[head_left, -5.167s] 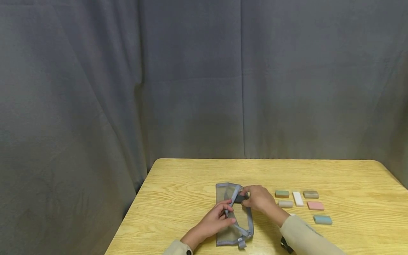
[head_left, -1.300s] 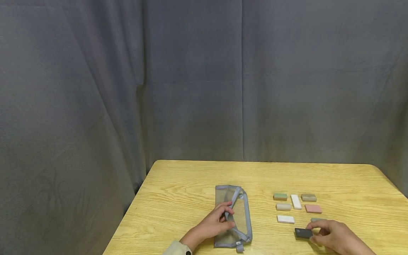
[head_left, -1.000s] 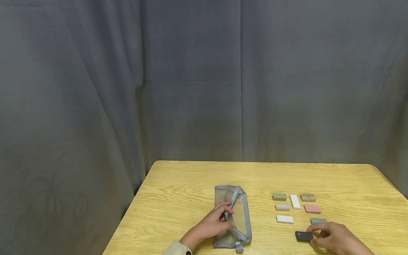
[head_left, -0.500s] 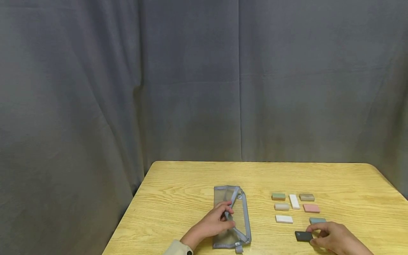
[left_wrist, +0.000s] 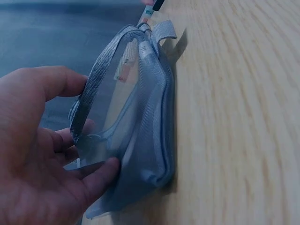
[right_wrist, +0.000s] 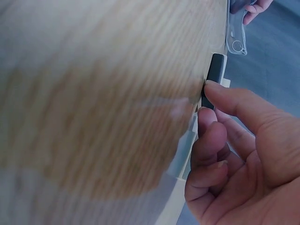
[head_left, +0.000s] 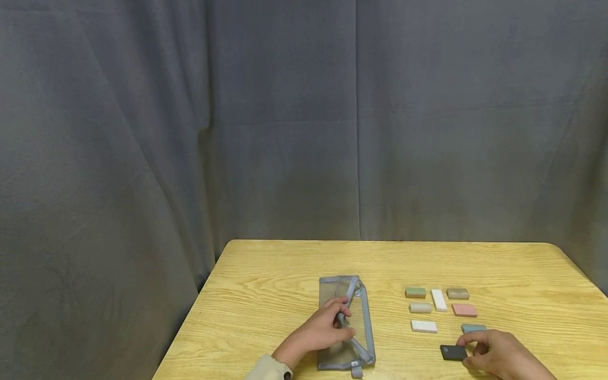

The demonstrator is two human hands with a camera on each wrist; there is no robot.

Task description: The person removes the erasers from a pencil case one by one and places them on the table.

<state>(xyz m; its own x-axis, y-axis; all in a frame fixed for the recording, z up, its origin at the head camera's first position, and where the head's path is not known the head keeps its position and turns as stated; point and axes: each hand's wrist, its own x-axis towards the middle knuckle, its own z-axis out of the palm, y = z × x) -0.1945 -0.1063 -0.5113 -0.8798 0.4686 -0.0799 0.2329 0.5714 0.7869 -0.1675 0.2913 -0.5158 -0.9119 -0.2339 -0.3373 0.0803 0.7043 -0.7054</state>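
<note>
In the head view my left hand (head_left: 323, 327) grips the opening edge of a grey see-through mesh zip pouch (head_left: 368, 322), which stands on the table with its mouth spread. The left wrist view shows thumb and fingers at the rim of the pouch (left_wrist: 150, 117). My right hand (head_left: 501, 353) pinches the right end of a small black eraser (head_left: 452, 352) low at the table, at the near right. In the right wrist view the thumb and forefinger are on the black eraser (right_wrist: 214, 75). A blue eraser (head_left: 472, 328) lies just beyond these fingers, partly covered by them.
Several more erasers lie in loose rows beyond the right hand: green (head_left: 415, 292), beige (head_left: 420, 307), white (head_left: 424, 326), an upright white (head_left: 439, 300), brown (head_left: 458, 293) and pink (head_left: 464, 310). The wooden table (head_left: 285, 264) ends at a grey curtain (head_left: 285, 132).
About five seconds ago the right hand was at the pouch's mouth with the black eraser; it has since carried it right to the table's near side. Over the last second both hands hardly move.
</note>
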